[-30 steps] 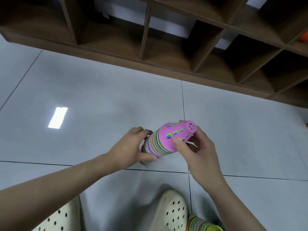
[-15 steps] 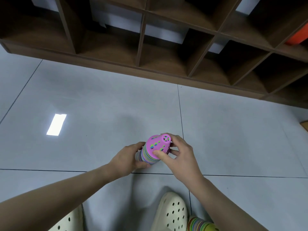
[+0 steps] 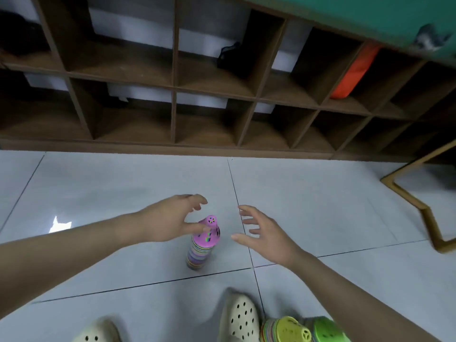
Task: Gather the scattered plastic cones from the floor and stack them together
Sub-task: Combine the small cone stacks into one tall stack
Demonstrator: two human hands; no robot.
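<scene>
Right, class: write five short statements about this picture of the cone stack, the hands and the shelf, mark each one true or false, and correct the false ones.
1. The cone stack stands upright on the floor. True.
2. The top cone of that stack is yellow. False: it is pink.
3. The right hand grips the stack. False: it is open beside the stack, fingers spread, with a gap between.
4. The left hand has its fingers spread, with the thumb by the top cone. True.
5. An orange thing lies on the floor beside the shoe. False: it sits in a compartment of the wooden shelf.
</scene>
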